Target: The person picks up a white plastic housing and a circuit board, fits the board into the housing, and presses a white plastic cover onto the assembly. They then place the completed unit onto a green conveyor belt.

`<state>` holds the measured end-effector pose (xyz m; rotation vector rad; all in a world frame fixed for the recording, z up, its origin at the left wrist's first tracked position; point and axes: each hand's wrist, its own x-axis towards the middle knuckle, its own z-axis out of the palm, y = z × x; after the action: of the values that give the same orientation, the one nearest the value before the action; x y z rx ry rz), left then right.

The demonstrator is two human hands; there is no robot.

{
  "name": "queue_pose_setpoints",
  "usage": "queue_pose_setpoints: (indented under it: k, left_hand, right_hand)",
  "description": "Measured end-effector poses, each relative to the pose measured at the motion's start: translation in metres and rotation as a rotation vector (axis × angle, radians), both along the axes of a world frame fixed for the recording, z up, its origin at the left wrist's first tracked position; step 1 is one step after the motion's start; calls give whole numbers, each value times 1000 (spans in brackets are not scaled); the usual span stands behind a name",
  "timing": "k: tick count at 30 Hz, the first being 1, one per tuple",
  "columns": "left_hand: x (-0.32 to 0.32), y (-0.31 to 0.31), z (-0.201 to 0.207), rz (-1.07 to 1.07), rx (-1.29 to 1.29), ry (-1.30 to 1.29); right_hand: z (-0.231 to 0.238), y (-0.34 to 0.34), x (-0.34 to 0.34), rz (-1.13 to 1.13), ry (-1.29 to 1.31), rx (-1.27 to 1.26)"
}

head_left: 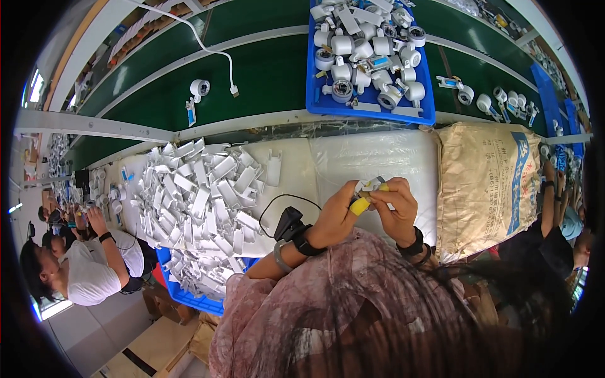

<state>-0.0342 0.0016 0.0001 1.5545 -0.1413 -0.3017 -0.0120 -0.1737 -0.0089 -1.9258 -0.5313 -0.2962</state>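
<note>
Both my hands are raised over the near side of the worktable, fingertips close together. Between them is a small white plastic part [367,184], its shape mostly hidden by my fingers. My left hand [337,211] is closed on it, with a yellow covering [360,206] over the thumb tip. My right hand [398,209] pinches the same part from the other side; yellow shows at its fingertip too. Left of my hands lies a large heap of white plastic housings [201,195], spilling toward a blue crate [179,286] below the table edge.
A blue tray [315,104] of round white camera-like units stands ahead on the green conveyor [271,79]. A brown paper sack [472,189] lies at right. A white cable [220,53] hangs ahead. Co-workers sit on both sides, including a person in a white shirt [94,277].
</note>
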Motion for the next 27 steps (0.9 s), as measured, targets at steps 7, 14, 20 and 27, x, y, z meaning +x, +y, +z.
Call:
queue_pose_setpoints:
  k: [7, 14, 20, 27]
  left_hand:
    - [3, 1, 2, -23, 38, -35]
    - [0, -1, -3, 3, 52, -8]
    - [3, -2, 3, 51, 73, -15]
    - [7, 1, 16, -87, -234, 185]
  right_hand:
    - [1, -6, 6, 49, -40, -54]
    - [-6, -6, 1, 47, -51, -46]
    - [-4, 2, -5, -31, -148, -125]
    - [-20, -1, 3, -5, 498, 532]
